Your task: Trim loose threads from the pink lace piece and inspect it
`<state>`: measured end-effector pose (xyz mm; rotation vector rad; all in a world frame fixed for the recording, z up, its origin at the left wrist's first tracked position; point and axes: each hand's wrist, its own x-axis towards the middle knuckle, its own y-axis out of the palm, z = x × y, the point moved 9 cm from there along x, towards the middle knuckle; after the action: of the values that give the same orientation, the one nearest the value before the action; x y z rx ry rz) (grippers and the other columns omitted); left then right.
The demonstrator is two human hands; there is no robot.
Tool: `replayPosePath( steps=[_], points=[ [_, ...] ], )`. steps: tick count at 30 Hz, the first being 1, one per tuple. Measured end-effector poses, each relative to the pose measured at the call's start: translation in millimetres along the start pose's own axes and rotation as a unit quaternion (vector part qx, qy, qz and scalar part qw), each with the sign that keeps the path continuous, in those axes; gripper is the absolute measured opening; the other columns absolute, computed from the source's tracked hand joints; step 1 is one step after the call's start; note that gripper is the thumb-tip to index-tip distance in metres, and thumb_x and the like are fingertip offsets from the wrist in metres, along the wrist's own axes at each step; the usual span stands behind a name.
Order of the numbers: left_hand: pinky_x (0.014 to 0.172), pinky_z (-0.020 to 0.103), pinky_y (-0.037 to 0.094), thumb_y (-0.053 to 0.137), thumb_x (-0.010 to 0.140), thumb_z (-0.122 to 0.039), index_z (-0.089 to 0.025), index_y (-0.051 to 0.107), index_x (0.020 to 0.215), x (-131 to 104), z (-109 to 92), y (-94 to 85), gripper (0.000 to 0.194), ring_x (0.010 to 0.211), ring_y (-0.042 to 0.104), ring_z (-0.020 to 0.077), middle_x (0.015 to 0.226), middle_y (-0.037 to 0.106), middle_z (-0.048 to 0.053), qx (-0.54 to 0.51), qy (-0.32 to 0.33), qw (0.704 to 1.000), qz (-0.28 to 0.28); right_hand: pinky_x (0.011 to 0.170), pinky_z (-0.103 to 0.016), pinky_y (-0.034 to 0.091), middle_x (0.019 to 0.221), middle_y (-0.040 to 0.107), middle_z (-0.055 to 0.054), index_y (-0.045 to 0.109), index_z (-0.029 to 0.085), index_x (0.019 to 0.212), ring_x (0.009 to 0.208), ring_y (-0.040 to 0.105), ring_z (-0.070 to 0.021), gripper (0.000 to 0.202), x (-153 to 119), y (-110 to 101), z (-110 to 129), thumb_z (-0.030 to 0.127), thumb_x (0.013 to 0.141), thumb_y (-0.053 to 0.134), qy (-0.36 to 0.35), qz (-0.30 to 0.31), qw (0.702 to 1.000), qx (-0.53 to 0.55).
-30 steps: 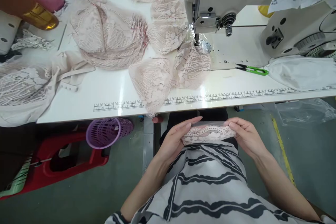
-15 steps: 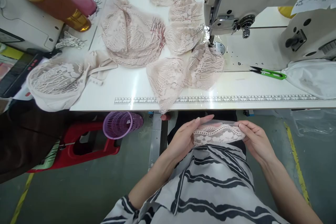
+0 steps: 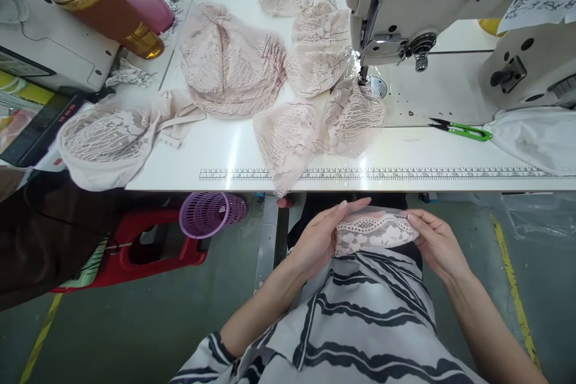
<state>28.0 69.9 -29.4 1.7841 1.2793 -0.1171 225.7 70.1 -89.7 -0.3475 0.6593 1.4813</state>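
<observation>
A pale pink lace piece [image 3: 375, 231] with a scalloped edge and sheer mesh is stretched above my lap, below the table's front edge. My left hand [image 3: 321, 229] grips its left end, thumb along the top and the other fingers partly behind the lace. At the right end, my right hand [image 3: 435, 239] pinches the upper corner between thumb and fingers. On the table, a lace cup piece [image 3: 353, 114] lies under the sewing machine's presser foot, and another lace piece [image 3: 288, 138] beside it hangs slightly over the edge.
The sewing machine [image 3: 405, 6] stands at the back right. Green thread snips [image 3: 463, 129] lie right of the needle. Piled lace pieces [image 3: 229, 66] and a lace bra cup [image 3: 105, 144] cover the left side. A purple basket [image 3: 211, 216] sits below the table. A printed ruler [image 3: 405, 174] runs along the front edge.
The view has shifted slightly, so the table and its items appear a little lower and further right. Both hands keep hold of the lace piece, with almost no movement.
</observation>
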Motion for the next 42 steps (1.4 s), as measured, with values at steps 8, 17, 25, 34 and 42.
replayPosePath(
  steps=[8,17,25,34,42],
  points=[
    [0.099,0.037,0.047,0.053,0.095,-0.051,-0.021,0.064,0.127,1.2,-2.9,2.2,0.046,0.119,0.058,0.0288,0.121,0.068,0.011,-0.004,0.006,1.0,0.0,0.063,-0.022,0.048,0.084,0.069,-0.003,0.075,0.025,0.088,0.074,0.059,-0.0139,0.028,1.7,-0.6,-1.8,0.048,0.072,0.08,0.006,-0.004,1.0,-0.002],
    [0.095,0.033,0.049,0.05,0.097,-0.051,-0.022,0.063,0.128,0.1,-1.4,-0.5,0.045,0.119,0.059,0.0273,0.123,0.066,0.01,-0.009,-0.004,1.0,-0.01,0.064,-0.023,0.048,0.084,0.07,-0.003,0.075,0.025,0.087,0.074,0.059,-0.0146,0.027,2.3,1.9,-1.7,0.047,0.072,0.08,0.003,-0.003,1.0,-0.002],
    [0.093,0.031,0.051,0.048,0.097,-0.05,-0.022,0.064,0.127,0.5,-0.8,-2.1,0.044,0.118,0.06,0.0263,0.123,0.066,0.01,-0.013,-0.013,1.0,-0.017,0.065,-0.026,0.051,0.088,0.071,-0.006,0.075,0.024,0.089,0.076,0.062,-0.0177,0.031,2.2,4.0,-0.2,0.051,0.075,0.076,-0.006,0.005,0.999,-0.043],
    [0.096,0.038,0.05,0.048,0.097,-0.051,-0.019,0.063,0.129,-15.7,-11.9,-3.4,0.047,0.109,0.065,0.0271,0.116,0.07,0.012,0.023,0.014,1.0,-0.003,0.09,-0.035,0.056,0.116,0.068,-0.005,0.072,0.029,0.106,0.104,0.065,-0.0241,0.027,-12.9,20.3,103.9,0.047,0.086,0.066,-0.202,0.06,0.942,-0.262],
    [0.105,0.042,0.042,0.057,0.089,-0.057,-0.016,0.067,0.123,-18.6,-9.6,-22.7,0.054,0.112,0.063,0.0311,0.113,0.071,0.014,0.015,0.001,0.998,-0.053,0.063,-0.026,0.055,0.12,0.066,-0.006,0.071,0.026,0.108,0.085,0.065,-0.0178,0.043,66.2,89.9,196.4,0.06,0.086,0.058,-0.185,0.194,0.961,-0.067]
  ],
)
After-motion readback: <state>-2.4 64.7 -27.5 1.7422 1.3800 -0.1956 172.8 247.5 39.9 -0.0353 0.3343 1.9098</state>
